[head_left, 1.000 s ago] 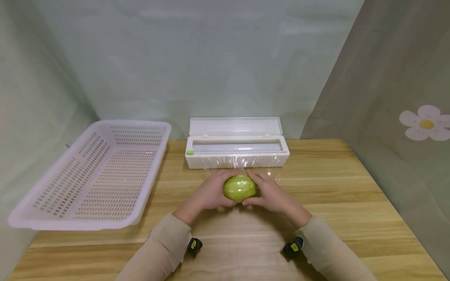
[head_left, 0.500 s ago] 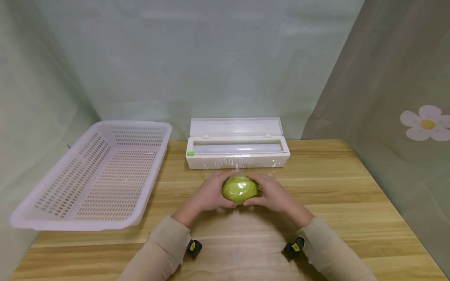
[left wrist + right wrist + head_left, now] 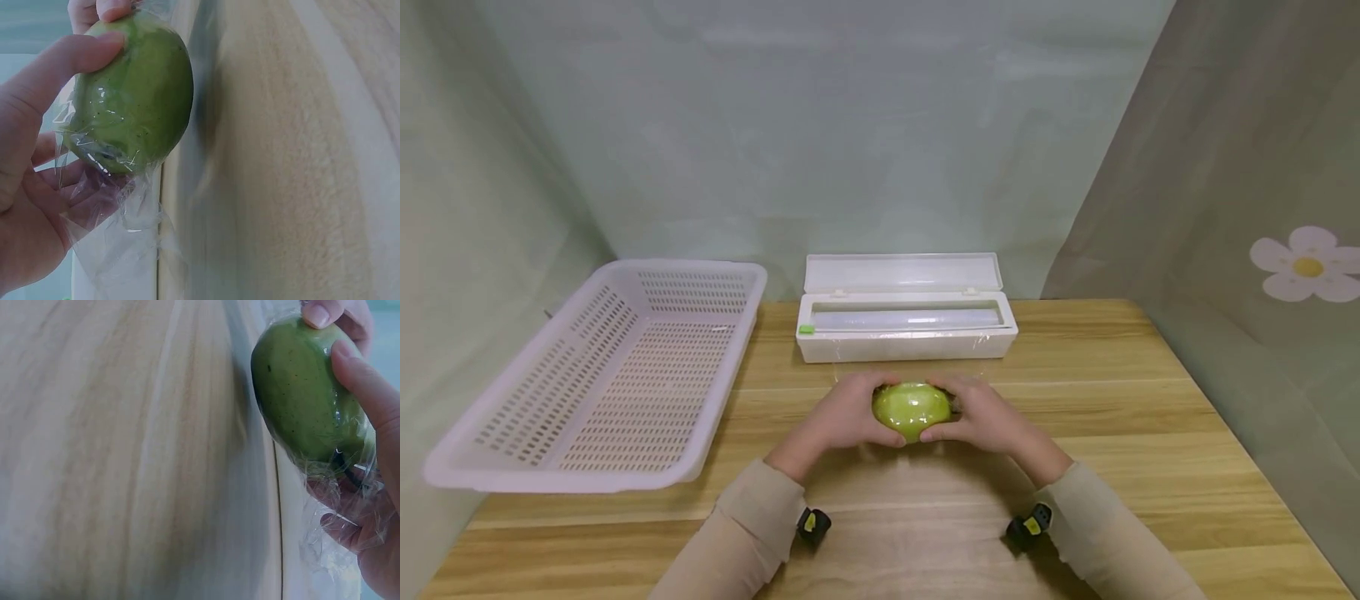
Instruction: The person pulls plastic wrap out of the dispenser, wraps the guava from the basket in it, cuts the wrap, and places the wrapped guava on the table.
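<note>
A green pear [image 3: 912, 412] with a dark stem lies on its side between both hands, just off or on the wooden table; I cannot tell which. Clear cling film [image 3: 134, 200] covers it and hangs crumpled at its ends. My left hand [image 3: 853, 412] grips the left end, thumb on the near side and fingers behind. The right hand [image 3: 977, 415] grips the stem end in the same way, and loose film [image 3: 350, 512] bunches by its palm. Beyond the hands stands a white cling film box [image 3: 910, 346], lid up, with a film roll [image 3: 906, 318] inside.
A white plastic basket [image 3: 722, 392] with slotted walls stands at the left of the table [image 3: 1112, 433]. Small black wrist cameras [image 3: 1028, 528] sit at both cuffs. Cloth curtains [image 3: 895, 125] hang behind and at the sides.
Both hands have rolled the pear slightly and drawn it a little toward me. The shiny creased film between box and pear shows less than before.
</note>
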Demonstrator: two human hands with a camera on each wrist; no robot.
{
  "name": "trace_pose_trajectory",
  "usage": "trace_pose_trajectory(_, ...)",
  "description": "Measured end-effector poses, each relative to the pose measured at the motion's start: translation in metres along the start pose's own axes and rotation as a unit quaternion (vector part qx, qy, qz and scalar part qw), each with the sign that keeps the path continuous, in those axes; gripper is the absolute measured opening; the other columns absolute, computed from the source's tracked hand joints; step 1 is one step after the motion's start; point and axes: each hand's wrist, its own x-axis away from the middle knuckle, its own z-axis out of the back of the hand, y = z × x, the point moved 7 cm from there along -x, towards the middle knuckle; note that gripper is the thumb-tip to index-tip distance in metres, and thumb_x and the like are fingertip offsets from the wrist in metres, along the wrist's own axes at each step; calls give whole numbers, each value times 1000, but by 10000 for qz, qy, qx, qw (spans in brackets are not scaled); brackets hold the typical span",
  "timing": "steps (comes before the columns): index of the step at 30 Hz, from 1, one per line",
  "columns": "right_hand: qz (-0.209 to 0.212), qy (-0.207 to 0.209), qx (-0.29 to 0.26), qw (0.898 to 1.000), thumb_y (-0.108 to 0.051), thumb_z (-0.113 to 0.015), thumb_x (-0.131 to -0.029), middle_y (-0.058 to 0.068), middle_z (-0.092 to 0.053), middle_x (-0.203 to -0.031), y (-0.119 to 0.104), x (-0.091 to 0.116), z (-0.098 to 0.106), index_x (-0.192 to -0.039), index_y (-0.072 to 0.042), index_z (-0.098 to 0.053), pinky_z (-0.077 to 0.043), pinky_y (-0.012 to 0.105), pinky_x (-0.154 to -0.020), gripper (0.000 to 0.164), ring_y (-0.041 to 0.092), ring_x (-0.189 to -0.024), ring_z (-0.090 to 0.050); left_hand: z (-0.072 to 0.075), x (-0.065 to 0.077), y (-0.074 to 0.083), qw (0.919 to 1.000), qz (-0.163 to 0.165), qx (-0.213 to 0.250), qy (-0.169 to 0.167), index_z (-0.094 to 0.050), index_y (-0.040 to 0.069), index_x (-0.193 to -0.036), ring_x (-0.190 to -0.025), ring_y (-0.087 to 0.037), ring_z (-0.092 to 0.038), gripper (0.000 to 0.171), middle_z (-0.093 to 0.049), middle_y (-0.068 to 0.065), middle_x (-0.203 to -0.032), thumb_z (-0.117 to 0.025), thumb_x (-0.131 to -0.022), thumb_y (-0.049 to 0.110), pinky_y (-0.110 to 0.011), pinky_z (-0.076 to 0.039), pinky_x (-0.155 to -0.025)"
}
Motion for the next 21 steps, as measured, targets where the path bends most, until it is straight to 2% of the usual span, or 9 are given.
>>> trace_pose_trajectory(8,-14,-33,55,10000,-60,-71,-71,-2,-65,-112,-2,0,1,-127,-10,-58,-50,30,-84,76,9,-97,-58,-1,0,-4,9993,153,273,-220,-61,9,-120,-91,-10,-57,73,-65,3,-106,-88,-57,34,-30,-48,-82)
trace_pose_trajectory(14,-37,-125,-41,9999,-61,-70,-72,-11,-64,-102,0,1,-1,-123,-15,-59,-50,23,-77,70,3,-88,-57,-1,-2,-3,9988,210,199,-394,-61,8,-121,-91,-11,-57,76,-65,0,-110,-88,-56,35,-30,-49,-82)
trace_pose_trajectory(18,19,-94,199,9998,-64,-68,-72,-15,-63,-94,-1,3,-1,-121,-16,-62,-45,22,-75,68,1,-82,-55,-1,-3,-1,9983,215,99,-527,-61,7,-121,-90,-11,-57,78,-65,-3,-111,-88,-54,36,-28,-49,-80)
trace_pose_trajectory(21,-6,-46,445,9990,-65,-67,-73,-13,-64,-96,-2,6,0,-122,-14,-62,-39,26,-79,71,3,-85,-53,-2,-3,1,9977,236,28,-628,-61,6,-121,-89,-11,-57,78,-65,-3,-111,-88,-54,36,-27,-50,-78)
